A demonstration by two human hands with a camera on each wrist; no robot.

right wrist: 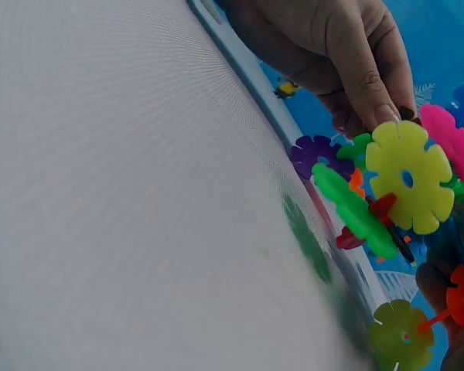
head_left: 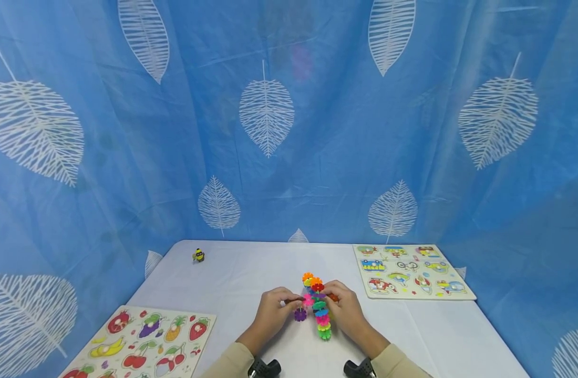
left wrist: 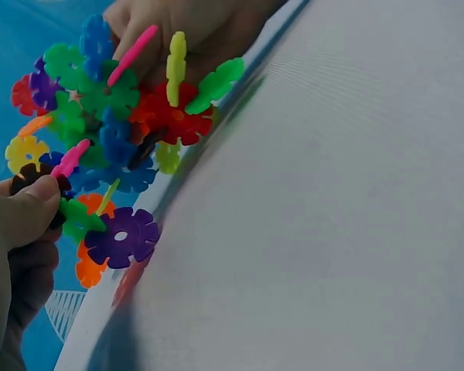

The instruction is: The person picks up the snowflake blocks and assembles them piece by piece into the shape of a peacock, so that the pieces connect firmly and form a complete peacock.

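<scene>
Above the table, a toy built from interlocking plastic flower discs (head_left: 322,318) in many colours is held between both hands. My left hand (head_left: 271,310) pinches a dark flower disc (left wrist: 23,179) at the toy's left side, with the thumb pressed on it. Close below those fingers hang a purple disc (left wrist: 122,241) and orange ones. On the other side, my right hand (head_left: 348,310) grips the toy; an orange-red disc (right wrist: 462,297) shows by its fingers. A yellow disc (right wrist: 419,202) and a green disc (right wrist: 352,209) face the right wrist view. The toy partly hides the right fingertips.
A fruit puzzle board (head_left: 144,344) lies at the front left of the white table (head_left: 251,262). At the back right is a vehicle puzzle board (head_left: 402,270). A small yellow-and-black figure (head_left: 198,255) stands at the back left. A blue leaf-print curtain (head_left: 312,131) surrounds the table.
</scene>
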